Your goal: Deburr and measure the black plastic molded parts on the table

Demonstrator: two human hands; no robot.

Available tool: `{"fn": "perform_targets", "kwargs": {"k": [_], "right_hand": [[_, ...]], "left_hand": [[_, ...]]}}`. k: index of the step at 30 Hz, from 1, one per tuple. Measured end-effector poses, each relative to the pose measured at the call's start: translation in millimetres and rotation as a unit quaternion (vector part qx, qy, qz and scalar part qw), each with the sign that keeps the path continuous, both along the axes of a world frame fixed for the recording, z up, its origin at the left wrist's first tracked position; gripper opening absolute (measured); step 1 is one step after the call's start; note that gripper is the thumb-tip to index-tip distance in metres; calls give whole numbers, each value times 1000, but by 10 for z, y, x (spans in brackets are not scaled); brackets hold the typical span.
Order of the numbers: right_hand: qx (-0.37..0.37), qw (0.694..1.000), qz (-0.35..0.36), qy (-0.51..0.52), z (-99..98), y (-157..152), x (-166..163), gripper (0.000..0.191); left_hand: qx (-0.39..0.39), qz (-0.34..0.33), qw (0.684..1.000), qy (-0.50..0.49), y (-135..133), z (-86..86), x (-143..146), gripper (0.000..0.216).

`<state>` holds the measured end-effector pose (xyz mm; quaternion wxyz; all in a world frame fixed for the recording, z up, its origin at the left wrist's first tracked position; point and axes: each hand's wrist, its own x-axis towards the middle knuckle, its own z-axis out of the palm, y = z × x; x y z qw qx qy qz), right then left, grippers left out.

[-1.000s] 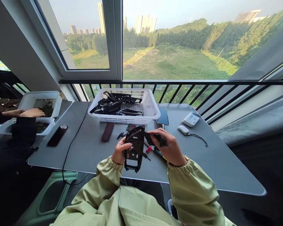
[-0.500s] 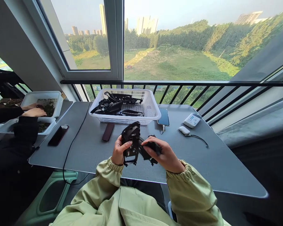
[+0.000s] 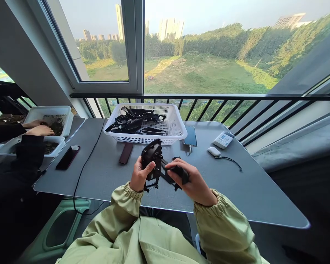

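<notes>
My left hand (image 3: 139, 175) is closed round a black plastic housing (image 3: 151, 154) with cut-outs and small tabs, held tilted above the near part of the table. My right hand (image 3: 194, 179) grips a dark black piece (image 3: 182, 173), whose exact kind I cannot make out. Between the hands, a flat black plastic part (image 3: 168, 176) slants down from the housing toward my right fingers; whether it is joined to either piece is hidden. Beyond the hands stands a white slotted basket (image 3: 143, 138) holding several black plastic parts (image 3: 132, 124).
On the grey table (image 3: 231, 190) lie a dark red phone-like case (image 3: 125, 153), a phone (image 3: 68, 157), a plugged-in phone (image 3: 191, 136), a white box (image 3: 223, 139) and a white earbud case (image 3: 214, 151). A black cable (image 3: 85, 168) crosses the left side. Another person's hands (image 3: 40, 128) work over white trays (image 3: 68, 128).
My left hand has turned the black housing slightly, so more of its smooth outer face shows and its thumb sits higher. The right hand stays nearly where it was, still holding its piece.
</notes>
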<state>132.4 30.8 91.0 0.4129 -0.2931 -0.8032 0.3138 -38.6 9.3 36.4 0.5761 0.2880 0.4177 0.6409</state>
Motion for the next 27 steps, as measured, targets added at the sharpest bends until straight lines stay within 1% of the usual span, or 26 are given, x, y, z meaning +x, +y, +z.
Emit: {"fn": "perform_targets", "kwargs": {"k": [2, 3, 5, 7, 9, 13, 15, 17, 20, 22, 24, 27], "right_hand": [[13, 997, -77, 28, -24, -10, -42, 7], [26, 994, -104, 35, -44, -12, -75, 7], [58, 990, -127, 30, -90, -9, -147, 7], [85, 988, -130, 13, -124, -1, -203, 9], [93, 988, -120, -8, -133, 8, -220, 12], [73, 994, -64, -44, -77, 26, -137, 11], [55, 997, -40, -48, -43, 29, -82, 9], [50, 997, -55, -35, -33, 24, -59, 8], [76, 990, -115, -8, -72, 6, -98, 9], [94, 987, -132, -4, -120, -11, -157, 13], [104, 984, -143, -5, -169, -32, -220, 16], [94, 982, -165, 2, -229, -61, -297, 17]], "left_hand": [[-12, -23, 999, -30, 10, 31, 26, 50], [-16, -30, 999, -41, 9, 43, 45, 52], [-16, -31, 998, -47, 1, 51, 81, 53], [-8, -21, 999, -36, -12, 35, 103, 52], [1, -15, 1000, -20, -22, 3, 105, 49], [0, -17, 1000, 1, -26, -33, 76, 46], [-9, -2, 1000, -1, -16, -15, 63, 46], [-15, 8, 1000, -15, -4, 19, 57, 47], [-19, -15, 999, -36, 4, 60, 66, 48], [-17, -25, 999, -41, 0, 62, 80, 47], [-10, -14, 999, -46, -7, 48, 95, 47], [-7, 13, 998, -57, -16, 18, 119, 46]]}}
